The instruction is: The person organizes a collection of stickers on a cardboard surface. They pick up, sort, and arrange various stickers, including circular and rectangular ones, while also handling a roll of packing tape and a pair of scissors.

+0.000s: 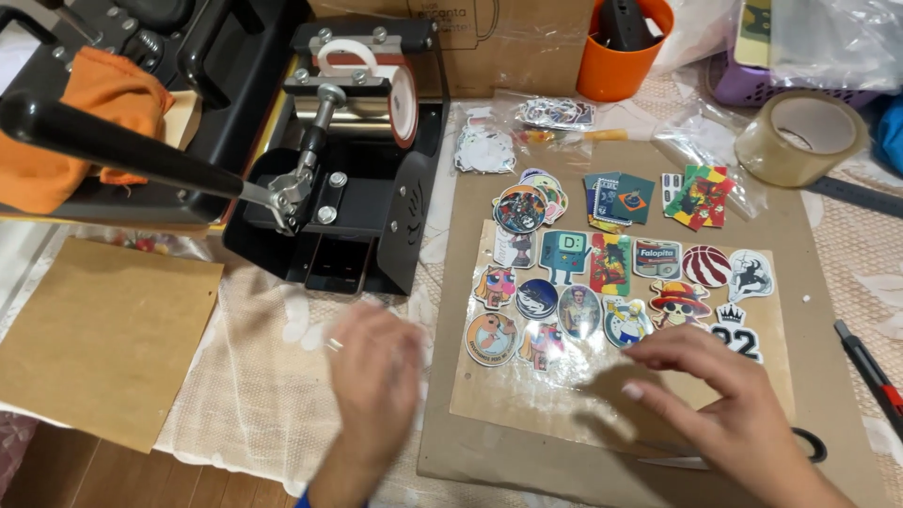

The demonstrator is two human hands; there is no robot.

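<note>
A clear glossy sheet lies on a brown cardboard board, with several colourful stickers laid on it in rows. My right hand hovers over the sheet's lower right part, fingers spread, its fingertips near the bottom row of stickers. My left hand is blurred, fingers apart, over the lace tablecloth just left of the board. Neither hand holds anything. More stickers lie in small piles above the sheet.
A black mug heat press with a long handle stands at the upper left beside an orange cloth. Also around: a brown paper sheet, a tape roll, an orange cup, a red-black cutter, and scissors under my right wrist.
</note>
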